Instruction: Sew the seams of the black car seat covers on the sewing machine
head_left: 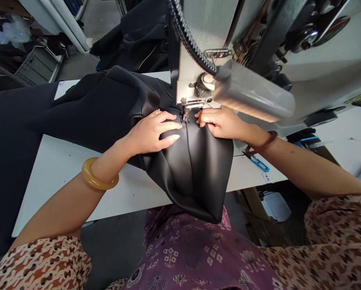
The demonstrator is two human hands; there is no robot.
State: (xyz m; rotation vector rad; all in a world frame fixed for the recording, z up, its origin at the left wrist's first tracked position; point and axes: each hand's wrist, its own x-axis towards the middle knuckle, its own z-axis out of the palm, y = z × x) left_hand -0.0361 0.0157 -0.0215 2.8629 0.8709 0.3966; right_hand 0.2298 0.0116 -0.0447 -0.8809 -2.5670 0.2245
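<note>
Smooth black fabric [207,173], leather-like in its sheen, drapes over the table with a seam running down from the presser foot [185,114] of a sewing machine [188,76]. My left hand [154,131] lies on it just left of the foot, fingers stretched out and slightly apart. On the other side of the foot, my right hand [218,121] has its fingers curled and pressed together on the fabric. The needle tip is too small to make out. The fabric's near end hangs over the table edge.
A lamp [253,90] on a flexible neck hangs close above my right hand. Blue thread snips [260,163] lie on the white table [108,193] at the right. More black fabric [138,38] is heaped behind. A grey crate [38,64] stands at the far left.
</note>
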